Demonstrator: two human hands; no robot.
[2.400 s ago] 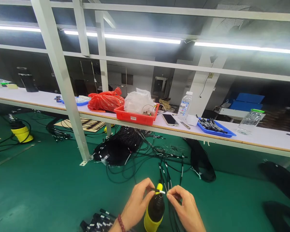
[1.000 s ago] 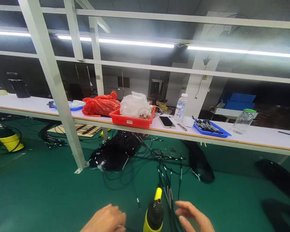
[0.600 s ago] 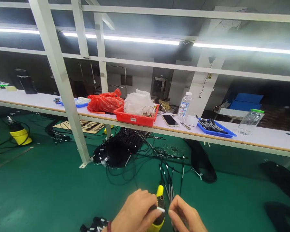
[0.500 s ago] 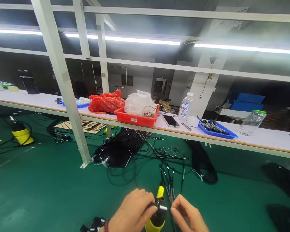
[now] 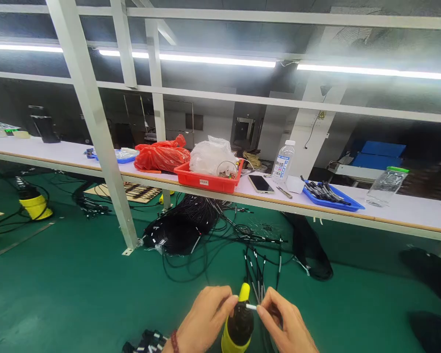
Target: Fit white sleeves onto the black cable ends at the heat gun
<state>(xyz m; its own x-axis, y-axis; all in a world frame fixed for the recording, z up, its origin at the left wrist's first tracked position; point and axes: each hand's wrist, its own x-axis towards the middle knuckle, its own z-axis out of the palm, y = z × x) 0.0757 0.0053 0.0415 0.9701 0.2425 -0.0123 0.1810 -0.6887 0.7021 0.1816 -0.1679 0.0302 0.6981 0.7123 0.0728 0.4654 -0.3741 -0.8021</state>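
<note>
My left hand [image 5: 206, 316] is closed in a pinch, with the black cable end seen in it earlier now hard to make out against the dark tool behind. A short white tube [image 5: 251, 307] spans the gap between both hands. The fingertips of my right hand [image 5: 284, 321] are pinched on its right end. Just behind and below stands a yellow-and-black tool [image 5: 238, 323], seemingly a heat gun, with a yellow tip upward. Several black cables with grey and white ends [image 5: 257, 274] lie on the floor beyond my right hand.
A long white table [image 5: 407, 211] crosses ahead, bearing a red tray [image 5: 206, 183], phone [image 5: 260, 184], water bottle [image 5: 282, 162], blue tray [image 5: 353, 206] and clear jar [image 5: 385, 189]. A white post [image 5: 95, 117] stands left. Bundled black cables [image 5: 176, 228] lie underneath; black parts [image 5: 147, 340] sit lower left.
My right hand has come left and now touches the white tube, which was apart from it before. My left hand has shifted slightly, and the tube sits a little higher.
</note>
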